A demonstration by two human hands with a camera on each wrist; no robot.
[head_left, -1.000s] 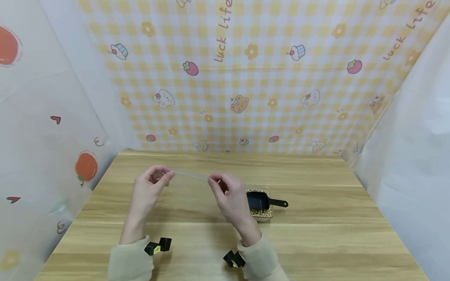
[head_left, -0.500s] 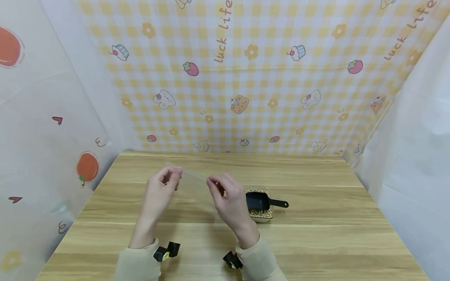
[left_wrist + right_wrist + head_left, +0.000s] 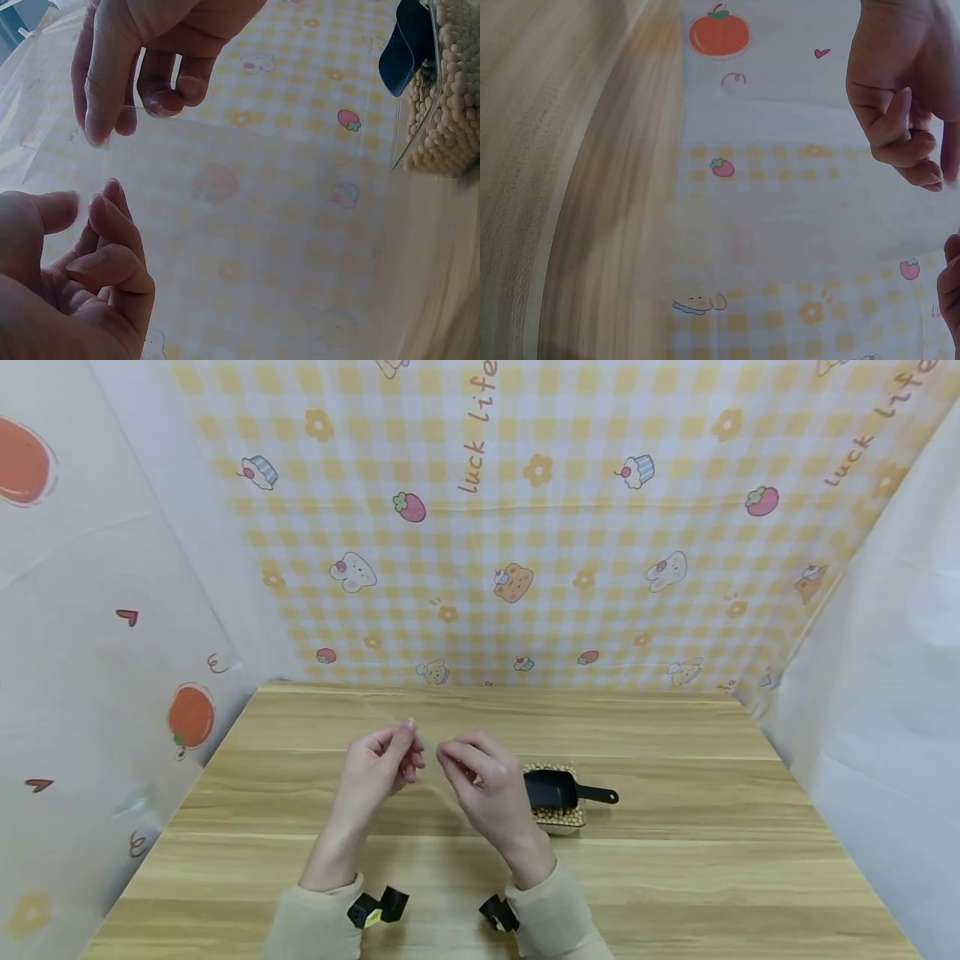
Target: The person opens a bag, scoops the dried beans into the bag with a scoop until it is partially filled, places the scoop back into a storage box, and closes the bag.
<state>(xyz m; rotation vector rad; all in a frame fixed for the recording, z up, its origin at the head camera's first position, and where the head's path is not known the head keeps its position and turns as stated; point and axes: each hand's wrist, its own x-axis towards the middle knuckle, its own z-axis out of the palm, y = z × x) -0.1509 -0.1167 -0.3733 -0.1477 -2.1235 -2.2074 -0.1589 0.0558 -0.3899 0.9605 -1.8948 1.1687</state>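
A clear plastic bag point(image 3: 247, 210) hangs spread beneath my hands, very faint in the head view; the patterned backdrop shows through it in the left wrist view. My right hand point(image 3: 483, 781) pinches its upper edge between thumb and fingertips. Just to the left, my left hand point(image 3: 382, 764) is raised beside the film, fingers loosely bent. In the left wrist view a gap separates that hand's thumb point(image 3: 56, 212) from its fingertips. To the right of my right hand stands a clear box point(image 3: 564, 829) of pale, soybean-like beans point(image 3: 561, 816), with a black scoop point(image 3: 553, 790) lying on them.
The wood-grain table point(image 3: 675, 877) runs back to a yellow checked backdrop point(image 3: 577, 527). White printed sheets point(image 3: 90, 693) hang at both sides. Black camera mounts point(image 3: 378, 907) sit on both sleeve cuffs.
My left hand has moved right along the bag's edge toward my right hand, and its thumb and fingers have parted. The right hand keeps its pinch, nearly still.
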